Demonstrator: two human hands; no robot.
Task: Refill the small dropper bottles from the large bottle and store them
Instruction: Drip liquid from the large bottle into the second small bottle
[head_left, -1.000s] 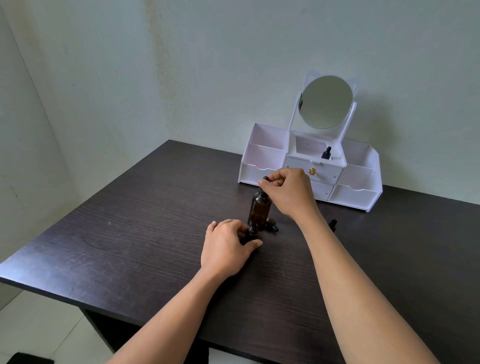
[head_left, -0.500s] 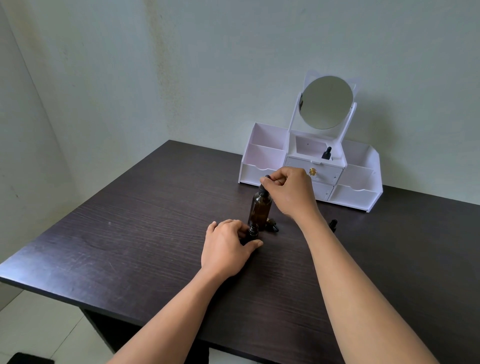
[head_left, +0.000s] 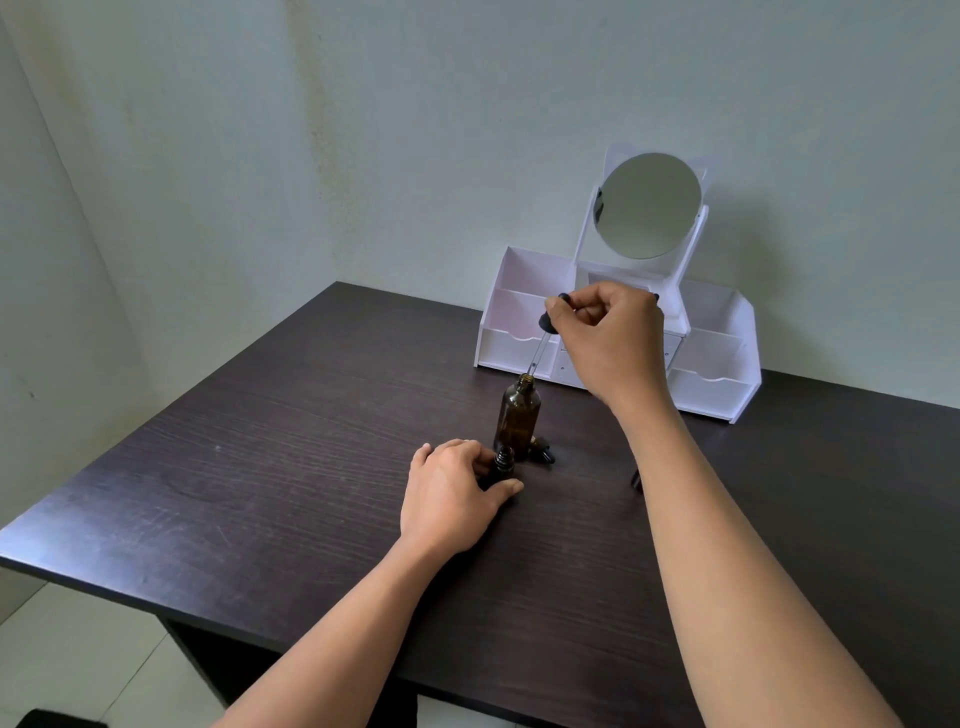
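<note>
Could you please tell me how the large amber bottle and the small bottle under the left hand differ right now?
The large amber bottle is much taller than the small bottle. The large bottle stands free, while the left hand grips the small bottle. The right hand holds a dropper over the large bottle's mouth, not the small bottle's. Both stand upright and uncapped on the table.

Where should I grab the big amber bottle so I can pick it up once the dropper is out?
Grip the large amber bottle around its straight middle, coming from the right; the left hand and small bottle crowd its front-left base, and its open neck is best left clear.
</note>
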